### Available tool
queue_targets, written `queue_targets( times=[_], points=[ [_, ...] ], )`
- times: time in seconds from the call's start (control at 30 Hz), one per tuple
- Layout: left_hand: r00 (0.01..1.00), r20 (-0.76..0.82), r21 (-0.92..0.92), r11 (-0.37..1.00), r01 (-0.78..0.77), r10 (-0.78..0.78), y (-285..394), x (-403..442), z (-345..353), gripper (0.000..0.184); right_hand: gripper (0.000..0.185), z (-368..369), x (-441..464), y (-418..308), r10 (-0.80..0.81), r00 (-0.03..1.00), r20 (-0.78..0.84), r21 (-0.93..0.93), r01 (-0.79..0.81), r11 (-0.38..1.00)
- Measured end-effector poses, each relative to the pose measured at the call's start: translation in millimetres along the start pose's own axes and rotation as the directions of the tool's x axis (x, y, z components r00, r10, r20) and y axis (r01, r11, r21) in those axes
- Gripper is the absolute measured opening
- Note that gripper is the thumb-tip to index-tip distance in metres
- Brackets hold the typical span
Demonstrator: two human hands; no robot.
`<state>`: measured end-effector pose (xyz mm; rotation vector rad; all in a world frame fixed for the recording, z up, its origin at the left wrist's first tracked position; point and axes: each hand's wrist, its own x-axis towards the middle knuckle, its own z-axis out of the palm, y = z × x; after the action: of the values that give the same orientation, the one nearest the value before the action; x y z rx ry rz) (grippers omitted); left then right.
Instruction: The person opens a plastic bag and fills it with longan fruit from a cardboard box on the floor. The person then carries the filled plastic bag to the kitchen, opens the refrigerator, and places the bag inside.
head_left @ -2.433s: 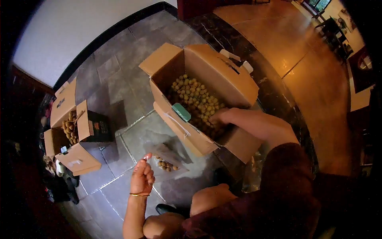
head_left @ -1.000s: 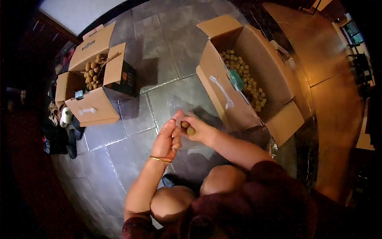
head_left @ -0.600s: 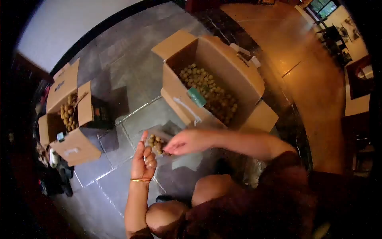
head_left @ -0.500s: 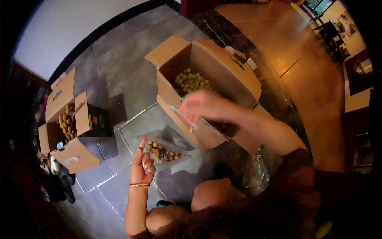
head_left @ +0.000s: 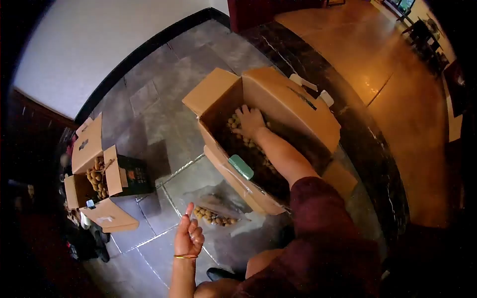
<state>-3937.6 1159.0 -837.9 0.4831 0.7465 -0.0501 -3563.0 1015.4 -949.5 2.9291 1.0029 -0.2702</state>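
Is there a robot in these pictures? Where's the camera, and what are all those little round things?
No robot here, just a person's two bare hands. Every picture comes from one camera worn on their head. The left hand seems to pinch the edge of a clear plastic bag holding small round brown things, perhaps fruit. The right hand spreads its fingers over more like them in a big open brown cardboard box; I can't tell if it holds any. On the grey tiled floor there's also a smaller open cardboard box.

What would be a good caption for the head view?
Right hand reaches among round fruits in the larger box; left hand holds a translucent bag.
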Motion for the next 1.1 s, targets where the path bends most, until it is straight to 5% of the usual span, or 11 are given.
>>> queue_targets(
  times=[0.13,0.23,0.33,0.43,0.53,0.63,0.77,0.93,1.1],
  points=[
    [1.000,0.005,0.010,1.000,0.010,-0.010,-2,3,4,0.044,0.075,12,1,10,-0.054,0.998,-0.043,0.003,0.055,0.998],
    [1.000,0.021,0.027,1.000,0.013,-0.013,-3,5,5,0.045,0.069,22,-9,10,0.082,0.995,-0.053,0.177,-0.071,0.982],
    [0.999,0.031,0.048,0.999,0.017,-0.018,-4,7,5,0.044,0.062,19,-13,29,0.047,0.998,0.044,0.329,-0.059,0.943],
    [1.000,0.001,0.038,0.999,0.026,-0.026,-4,6,9,0.043,0.054,10,-11,36,-0.057,0.979,0.198,0.286,-0.002,0.958],
    [1.000,-0.001,0.045,0.999,0.024,-0.024,-3,6,10,0.042,0.046,-17,-5,27,0.019,0.882,0.470,0.034,-0.040,0.999],
    [0.999,-0.032,0.014,0.999,0.042,-0.041,-3,5,8,0.042,0.048,-7,-3,19,0.167,0.867,0.469,0.111,-0.246,0.963],
    [0.999,-0.001,0.059,0.998,0.033,-0.033,-4,1,7,0.042,0.051,43,11,10,0.302,0.909,0.288,-0.034,-0.305,0.952],
    [0.999,0.022,0.041,0.998,0.040,-0.041,-5,-6,-1,0.044,0.064,81,39,11,0.499,0.832,0.242,0.006,-0.516,0.857],
    [0.999,0.040,0.072,0.997,0.018,-0.021,-4,-11,-4,0.044,0.079,1,3,10,0.350,0.814,0.463,0.081,-0.432,0.898]
  ],
)
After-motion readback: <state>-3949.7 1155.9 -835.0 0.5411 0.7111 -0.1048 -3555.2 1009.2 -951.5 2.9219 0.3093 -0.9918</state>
